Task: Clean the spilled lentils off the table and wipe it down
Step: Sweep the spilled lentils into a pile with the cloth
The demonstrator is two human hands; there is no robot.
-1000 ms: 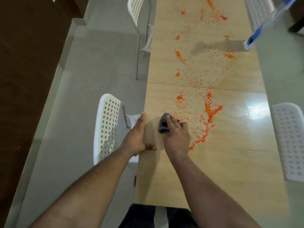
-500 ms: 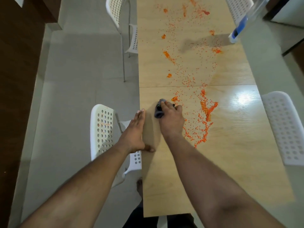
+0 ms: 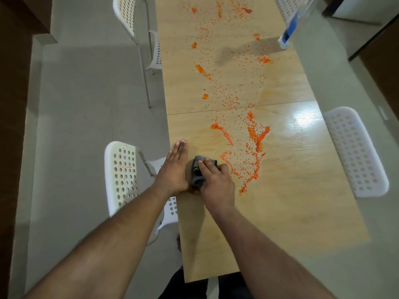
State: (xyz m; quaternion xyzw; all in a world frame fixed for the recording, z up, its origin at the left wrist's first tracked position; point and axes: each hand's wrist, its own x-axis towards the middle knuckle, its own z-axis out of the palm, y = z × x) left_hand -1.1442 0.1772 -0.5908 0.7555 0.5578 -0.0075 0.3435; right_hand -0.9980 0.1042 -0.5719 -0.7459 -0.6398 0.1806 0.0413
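The right hand (image 3: 217, 182) presses a bunched grey cloth (image 3: 199, 171), fingers curled over it; the left hand (image 3: 176, 169), flat and empty, waits at the worktop (image 3: 280, 201) edge, seemingly to catch swept lentils (image 3: 254, 137)

Four white perforated chairs (image 3: 122, 175) flank the long sides. A blue-and-clear bottle (image 3: 290, 32) stands at the far right edge.

The right hand (image 3: 216, 182) hides most of the grey cloth (image 3: 199, 172), the table (image 3: 280, 212) and lentils (image 3: 257, 134) run off the top edge, and the blue-and-clear object (image 3: 290, 32) at top right is too blurred to identify.
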